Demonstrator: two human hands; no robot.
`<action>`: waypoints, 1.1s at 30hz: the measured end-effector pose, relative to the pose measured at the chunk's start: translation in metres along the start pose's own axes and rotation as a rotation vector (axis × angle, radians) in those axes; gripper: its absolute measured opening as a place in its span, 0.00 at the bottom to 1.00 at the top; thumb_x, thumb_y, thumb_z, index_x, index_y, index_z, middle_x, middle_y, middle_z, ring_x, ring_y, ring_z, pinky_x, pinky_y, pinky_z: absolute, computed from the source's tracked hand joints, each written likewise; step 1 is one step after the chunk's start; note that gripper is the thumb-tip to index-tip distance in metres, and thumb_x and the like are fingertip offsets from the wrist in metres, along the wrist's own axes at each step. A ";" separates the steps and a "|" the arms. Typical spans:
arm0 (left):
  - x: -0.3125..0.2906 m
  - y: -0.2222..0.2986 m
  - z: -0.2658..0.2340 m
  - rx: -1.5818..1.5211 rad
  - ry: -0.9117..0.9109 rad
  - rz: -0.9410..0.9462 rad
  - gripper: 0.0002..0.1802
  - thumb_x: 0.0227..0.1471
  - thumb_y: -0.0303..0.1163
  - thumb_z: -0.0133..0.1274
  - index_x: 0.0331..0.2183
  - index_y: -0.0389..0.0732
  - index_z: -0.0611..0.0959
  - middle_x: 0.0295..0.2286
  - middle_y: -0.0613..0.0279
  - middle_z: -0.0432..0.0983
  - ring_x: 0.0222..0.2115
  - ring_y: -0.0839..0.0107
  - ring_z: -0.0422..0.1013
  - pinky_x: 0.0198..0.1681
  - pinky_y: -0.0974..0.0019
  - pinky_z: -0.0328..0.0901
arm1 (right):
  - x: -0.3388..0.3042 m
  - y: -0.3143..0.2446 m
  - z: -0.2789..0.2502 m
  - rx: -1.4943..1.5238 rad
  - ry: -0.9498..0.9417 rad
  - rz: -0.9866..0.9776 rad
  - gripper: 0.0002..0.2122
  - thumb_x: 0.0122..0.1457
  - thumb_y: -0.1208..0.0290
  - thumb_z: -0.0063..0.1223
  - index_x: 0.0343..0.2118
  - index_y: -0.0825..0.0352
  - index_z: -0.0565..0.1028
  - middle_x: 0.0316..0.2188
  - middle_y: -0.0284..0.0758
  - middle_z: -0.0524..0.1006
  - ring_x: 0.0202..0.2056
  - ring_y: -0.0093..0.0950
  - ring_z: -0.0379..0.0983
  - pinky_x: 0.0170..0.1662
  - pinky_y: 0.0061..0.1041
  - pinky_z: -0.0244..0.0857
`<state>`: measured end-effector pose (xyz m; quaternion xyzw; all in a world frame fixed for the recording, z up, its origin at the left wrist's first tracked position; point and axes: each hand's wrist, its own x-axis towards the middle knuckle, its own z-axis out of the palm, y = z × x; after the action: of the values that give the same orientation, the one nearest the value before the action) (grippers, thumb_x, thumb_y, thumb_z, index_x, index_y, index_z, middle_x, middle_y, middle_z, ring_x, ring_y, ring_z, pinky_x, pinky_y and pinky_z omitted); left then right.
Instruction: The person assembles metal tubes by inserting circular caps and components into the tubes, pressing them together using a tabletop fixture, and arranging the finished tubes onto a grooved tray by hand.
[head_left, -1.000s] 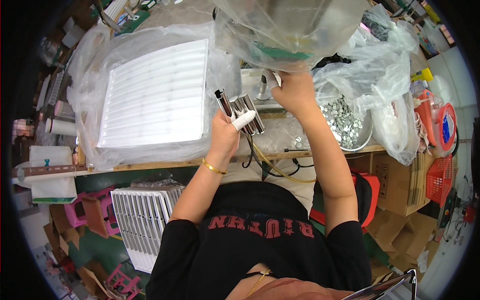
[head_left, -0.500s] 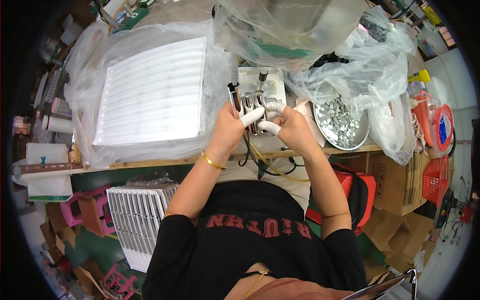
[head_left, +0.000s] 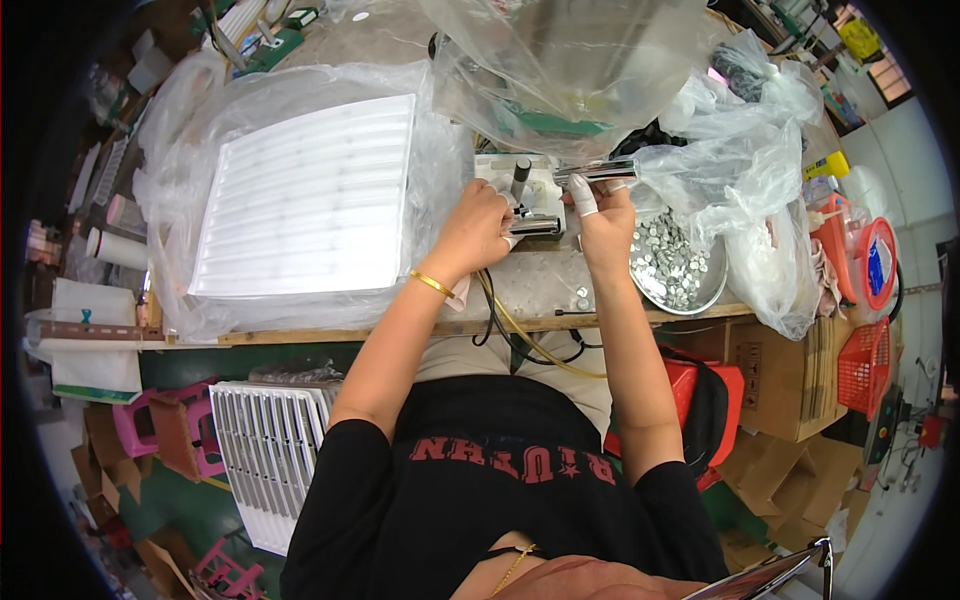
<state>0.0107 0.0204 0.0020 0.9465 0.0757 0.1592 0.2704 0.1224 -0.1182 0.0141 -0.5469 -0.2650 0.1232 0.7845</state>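
Observation:
Shiny chrome metal tubes (head_left: 597,172) lie sideways in the closed fingers of my right hand (head_left: 604,220), above the bowl's left side. My left hand (head_left: 474,232) is closed at the fingertips on another chrome tube (head_left: 538,227), which lies level at the front of a pale bench fixture (head_left: 545,178). A black upright knob (head_left: 521,172) rises from that fixture just beyond my left fingers. White finger covers show on both hands. Whether the left tube rests inside the fixture is hidden by my fingers. A round metal bowl (head_left: 722,285) of small silvery pieces stands right of my right hand.
A white ribbed tray (head_left: 305,200) lies on clear plastic sheeting at the left. Clear plastic bags (head_left: 780,200) spread behind and beside the bowl. A large plastic bag (head_left: 570,80) hangs over the fixture's far side. Cables (head_left: 510,335) cross the wooden bench edge (head_left: 400,325).
My hands, together around several chrome tubes before, have moved apart. The right has carried tubes up and to the right; the left has brought one to the fixture.

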 end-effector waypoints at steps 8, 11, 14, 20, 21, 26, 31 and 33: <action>-0.015 0.015 0.010 0.005 0.054 0.089 0.08 0.29 0.22 0.53 0.22 0.34 0.77 0.28 0.50 0.70 0.38 0.52 0.63 0.42 0.59 0.62 | -0.009 -0.017 0.009 -0.124 -0.029 -0.031 0.10 0.56 0.77 0.52 0.41 0.72 0.70 0.31 0.32 0.76 0.32 0.18 0.71 0.34 0.17 0.65; -0.018 0.018 0.014 0.027 0.082 0.079 0.08 0.29 0.21 0.54 0.21 0.33 0.77 0.28 0.50 0.70 0.38 0.52 0.63 0.42 0.59 0.63 | -0.009 -0.028 0.010 -0.202 -0.038 -0.059 0.09 0.55 0.77 0.53 0.39 0.71 0.71 0.29 0.32 0.76 0.30 0.18 0.71 0.33 0.17 0.64; -0.018 0.019 0.016 0.020 0.095 0.069 0.08 0.29 0.21 0.54 0.21 0.34 0.76 0.29 0.49 0.69 0.39 0.51 0.63 0.43 0.58 0.63 | -0.008 -0.021 0.005 -0.380 -0.079 -0.145 0.09 0.54 0.76 0.55 0.37 0.71 0.72 0.26 0.32 0.75 0.27 0.18 0.70 0.30 0.18 0.64; -0.023 0.017 0.017 0.021 0.127 0.081 0.08 0.29 0.20 0.54 0.21 0.34 0.76 0.29 0.49 0.69 0.39 0.51 0.63 0.43 0.58 0.63 | -0.009 -0.026 0.016 -0.821 -0.207 -0.289 0.09 0.52 0.75 0.57 0.33 0.73 0.73 0.21 0.36 0.74 0.23 0.25 0.71 0.27 0.24 0.64; -0.023 0.018 0.016 0.028 0.139 0.097 0.08 0.30 0.21 0.54 0.22 0.33 0.76 0.29 0.49 0.69 0.39 0.52 0.63 0.42 0.58 0.63 | -0.009 -0.028 0.015 -0.822 -0.204 -0.288 0.09 0.52 0.75 0.57 0.33 0.73 0.73 0.21 0.36 0.74 0.23 0.25 0.71 0.27 0.24 0.64; -0.040 0.023 0.012 0.008 0.099 0.044 0.10 0.30 0.21 0.54 0.24 0.33 0.75 0.37 0.47 0.70 0.41 0.52 0.63 0.42 0.56 0.62 | -0.007 -0.006 -0.004 -1.120 -0.342 -0.219 0.12 0.49 0.68 0.59 0.33 0.69 0.75 0.21 0.42 0.72 0.23 0.40 0.69 0.27 0.34 0.62; -0.053 0.029 -0.002 -0.012 0.242 0.030 0.15 0.30 0.18 0.53 0.29 0.34 0.75 0.44 0.50 0.69 0.38 0.53 0.67 0.39 0.58 0.65 | 0.013 -0.002 0.018 -0.998 -0.208 -0.202 0.09 0.48 0.68 0.58 0.28 0.69 0.75 0.22 0.43 0.72 0.29 0.43 0.69 0.34 0.40 0.62; -0.052 0.033 -0.004 -0.330 0.369 -0.121 0.18 0.30 0.15 0.51 0.32 0.35 0.75 0.43 0.52 0.69 0.34 0.56 0.69 0.34 0.63 0.68 | 0.021 0.013 0.014 -1.055 -0.208 -0.253 0.09 0.47 0.69 0.58 0.31 0.67 0.76 0.22 0.42 0.72 0.29 0.41 0.69 0.34 0.37 0.62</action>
<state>-0.0376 -0.0174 0.0099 0.8381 0.1534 0.3227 0.4121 0.1334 -0.0919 0.0119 -0.8146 -0.4307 -0.0682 0.3825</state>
